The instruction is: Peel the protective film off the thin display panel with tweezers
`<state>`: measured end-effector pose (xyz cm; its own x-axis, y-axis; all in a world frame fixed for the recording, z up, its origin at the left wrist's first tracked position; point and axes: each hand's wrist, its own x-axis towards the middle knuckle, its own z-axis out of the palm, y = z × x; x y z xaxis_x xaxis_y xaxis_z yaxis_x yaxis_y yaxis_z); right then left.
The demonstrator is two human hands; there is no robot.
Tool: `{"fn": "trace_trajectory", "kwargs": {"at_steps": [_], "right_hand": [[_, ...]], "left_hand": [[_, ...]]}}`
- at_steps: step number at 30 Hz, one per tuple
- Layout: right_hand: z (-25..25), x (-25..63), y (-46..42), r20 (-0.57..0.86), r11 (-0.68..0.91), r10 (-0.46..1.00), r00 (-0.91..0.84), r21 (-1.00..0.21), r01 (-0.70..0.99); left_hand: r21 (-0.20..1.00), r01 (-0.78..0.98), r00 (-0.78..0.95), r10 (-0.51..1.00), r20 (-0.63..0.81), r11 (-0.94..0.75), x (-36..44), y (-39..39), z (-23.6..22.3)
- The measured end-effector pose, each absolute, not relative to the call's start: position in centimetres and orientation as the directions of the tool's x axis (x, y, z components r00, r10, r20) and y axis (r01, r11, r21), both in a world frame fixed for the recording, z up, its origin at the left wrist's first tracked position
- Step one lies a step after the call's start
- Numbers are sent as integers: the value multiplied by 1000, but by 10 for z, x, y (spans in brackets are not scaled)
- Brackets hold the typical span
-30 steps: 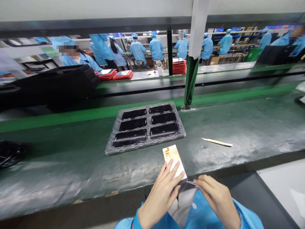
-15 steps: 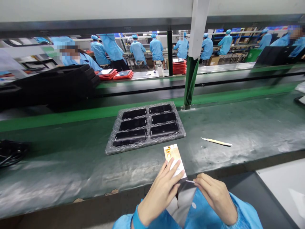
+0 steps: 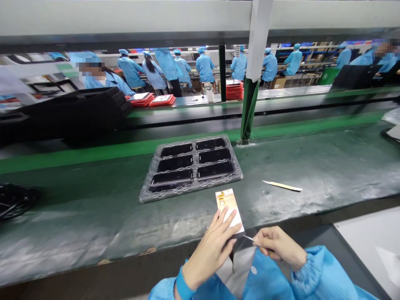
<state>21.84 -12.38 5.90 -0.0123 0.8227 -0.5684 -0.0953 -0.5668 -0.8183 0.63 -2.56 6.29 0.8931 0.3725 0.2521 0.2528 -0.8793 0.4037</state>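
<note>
My left hand (image 3: 214, 246) lies over a phone screen panel (image 3: 230, 204), white and gold at the back with an orange flex cable near its far end. The fingers spread across it and the thumb sits by its near edge, holding it at the table's front edge. Closed in a pinch, my right hand (image 3: 278, 246) grips a thin pale pointed tool (image 3: 249, 238). Its tip touches or nearly touches the panel's near right corner. Fingers hide the tool's other end, so its exact kind is unclear.
A clear plastic tray (image 3: 145, 195) with several black phone screens (image 3: 215, 170) stands behind the panel. A yellow-handled craft knife (image 3: 283, 186) lies to the right. Black cables (image 3: 17, 200) lie far left. A post (image 3: 250, 104) rises behind the tray; co-workers sit beyond.
My right hand has turned, its fingers now curled more around the tool, which slants more steeply at the panel's corner. The left hand and panel have stayed put.
</note>
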Motion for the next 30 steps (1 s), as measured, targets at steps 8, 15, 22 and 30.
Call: {"fn": "trace_trajectory", "kwargs": {"at_steps": [8, 15, 22, 30], "right_hand": [[61, 217, -129, -613, -619, 785, -85, -774, -130], [71, 216, -148, -26, -89, 993, 112, -793, 602], [62, 211, -151, 289, 161, 957, 22, -595, 787], [62, 212, -149, 332, 180, 943, 17, -552, 814]], "left_hand": [[461, 254, 895, 387, 222, -850, 7, -27, 62], [486, 260, 896, 397, 202, -834, 8, -25, 65], [495, 243, 889, 396, 231, -834, 8, -25, 64], [496, 259, 893, 402, 203, -828, 8, -25, 64]]}}
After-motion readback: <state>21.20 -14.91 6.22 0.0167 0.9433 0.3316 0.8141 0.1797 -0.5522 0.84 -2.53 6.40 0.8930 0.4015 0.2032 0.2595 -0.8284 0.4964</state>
